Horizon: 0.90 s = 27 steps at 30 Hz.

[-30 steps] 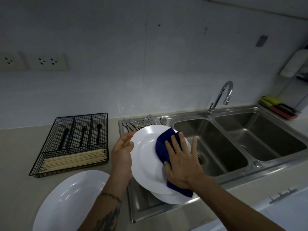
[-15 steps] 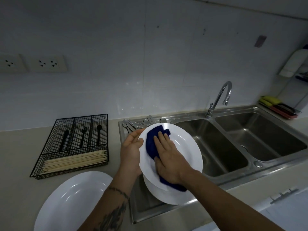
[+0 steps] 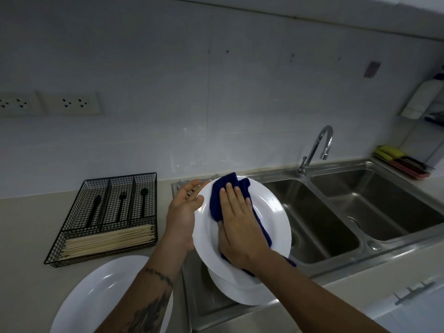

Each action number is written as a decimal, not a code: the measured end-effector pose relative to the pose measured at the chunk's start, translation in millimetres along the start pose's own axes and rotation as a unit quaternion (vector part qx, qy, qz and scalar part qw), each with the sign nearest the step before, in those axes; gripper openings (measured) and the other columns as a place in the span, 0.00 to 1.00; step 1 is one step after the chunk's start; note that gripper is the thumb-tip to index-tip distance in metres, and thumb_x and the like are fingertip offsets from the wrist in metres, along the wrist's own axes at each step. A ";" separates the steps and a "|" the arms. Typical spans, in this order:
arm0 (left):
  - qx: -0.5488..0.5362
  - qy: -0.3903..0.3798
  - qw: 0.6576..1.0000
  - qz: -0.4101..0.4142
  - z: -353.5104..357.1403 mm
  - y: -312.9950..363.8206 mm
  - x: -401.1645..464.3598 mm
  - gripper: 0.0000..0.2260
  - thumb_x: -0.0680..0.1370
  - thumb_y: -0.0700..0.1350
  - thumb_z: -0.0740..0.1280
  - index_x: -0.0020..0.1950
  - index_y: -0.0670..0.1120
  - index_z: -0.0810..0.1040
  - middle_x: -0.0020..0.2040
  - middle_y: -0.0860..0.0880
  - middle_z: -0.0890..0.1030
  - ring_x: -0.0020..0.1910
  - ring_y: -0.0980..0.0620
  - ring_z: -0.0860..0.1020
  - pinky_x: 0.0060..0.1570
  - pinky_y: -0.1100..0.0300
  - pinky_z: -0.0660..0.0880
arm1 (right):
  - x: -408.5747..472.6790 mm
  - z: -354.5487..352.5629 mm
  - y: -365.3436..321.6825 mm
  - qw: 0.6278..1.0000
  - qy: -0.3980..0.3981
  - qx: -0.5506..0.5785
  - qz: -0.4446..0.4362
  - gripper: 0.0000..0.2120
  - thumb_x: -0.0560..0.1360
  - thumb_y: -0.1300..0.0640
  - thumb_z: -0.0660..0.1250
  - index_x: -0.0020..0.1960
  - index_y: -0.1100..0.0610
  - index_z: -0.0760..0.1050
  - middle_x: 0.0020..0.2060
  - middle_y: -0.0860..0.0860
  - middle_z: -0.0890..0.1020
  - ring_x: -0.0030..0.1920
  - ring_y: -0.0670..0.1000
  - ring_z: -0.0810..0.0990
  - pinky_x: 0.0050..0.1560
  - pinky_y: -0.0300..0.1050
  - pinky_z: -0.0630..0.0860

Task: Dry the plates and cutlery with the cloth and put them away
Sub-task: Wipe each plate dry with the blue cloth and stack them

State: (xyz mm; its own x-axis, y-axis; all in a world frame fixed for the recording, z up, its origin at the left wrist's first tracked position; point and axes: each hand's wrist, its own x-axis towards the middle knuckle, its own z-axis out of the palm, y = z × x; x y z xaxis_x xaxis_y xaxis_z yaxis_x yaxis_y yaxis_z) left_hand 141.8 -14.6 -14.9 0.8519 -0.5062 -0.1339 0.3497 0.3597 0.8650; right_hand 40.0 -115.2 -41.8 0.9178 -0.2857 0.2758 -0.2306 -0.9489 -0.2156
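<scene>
Over the drainboard point(image 3: 204, 306) I see the white plate point(image 3: 269, 212) tilted, face toward the camera, its long axis running up-left to down-right. Right hand point(image 3: 237, 227) presses the blue cloth point(image 3: 221, 195) flat, fingers straight. Left hand point(image 3: 182, 210) braces the rim, fingers extended. Second plate point(image 3: 240, 294) beneath, third plate point(image 3: 96, 292) on the counter by the wire tray point(image 3: 72, 239).

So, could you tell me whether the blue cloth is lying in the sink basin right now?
No, the right hand presses the blue cloth flat against the held plate.

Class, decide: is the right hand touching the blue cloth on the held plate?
Touching. The head view shows the right hand pressed flat on the blue cloth.
</scene>
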 end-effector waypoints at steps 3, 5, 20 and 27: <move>-0.006 -0.007 1.000 0.008 1.0 12.3 3.1 0.18 0.78 0.29 0.60 0.58 0.48 0.78 0.58 0.47 0.83 0.54 0.43 0.81 0.53 0.47 0.79 | 22.8 -7.2 7.2 0.999 0.006 -0.040 -0.009 0.38 0.77 0.53 0.59 0.79 0.55 0.40 0.78 0.51 0.45 0.77 0.53 0.40 0.76 0.58 0.46; -0.010 0.011 0.999 0.036 -1.2 18.3 -1.0 0.18 0.77 0.28 0.60 0.56 0.48 0.78 0.58 0.48 0.83 0.57 0.43 0.81 0.55 0.46 0.79 | 32.9 -15.6 20.9 0.995 0.023 -0.091 0.037 0.35 0.77 0.53 0.55 0.79 0.56 0.41 0.78 0.52 0.45 0.77 0.56 0.41 0.74 0.64 0.49; 0.173 -0.184 0.964 0.075 -16.3 41.7 6.6 0.20 0.80 0.30 0.59 0.67 0.48 0.73 0.63 0.50 0.81 0.62 0.50 0.79 0.59 0.55 0.77 | 14.6 -64.0 51.5 0.998 0.044 0.007 0.043 0.33 0.73 0.51 0.62 0.75 0.49 0.54 0.64 0.49 0.66 0.58 0.52 0.70 0.53 0.49 0.75; 0.157 -0.177 0.970 0.063 8.7 19.0 0.1 0.21 0.79 0.28 0.57 0.65 0.48 0.75 0.59 0.53 0.83 0.54 0.53 0.83 0.47 0.62 0.80 | 6.4 -66.6 60.0 0.997 0.051 0.018 0.056 0.33 0.73 0.51 0.62 0.76 0.51 0.54 0.66 0.49 0.65 0.59 0.52 0.69 0.56 0.50 0.75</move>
State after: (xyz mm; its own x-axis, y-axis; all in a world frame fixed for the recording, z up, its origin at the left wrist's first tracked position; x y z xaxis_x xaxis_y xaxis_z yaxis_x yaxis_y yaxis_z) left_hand 145.1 -14.7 5.7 0.6730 -0.7317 0.1084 0.0691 0.2081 0.9757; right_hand 10.5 -182.9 9.4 0.8488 -0.4037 0.3415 -0.3168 -0.9053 -0.2828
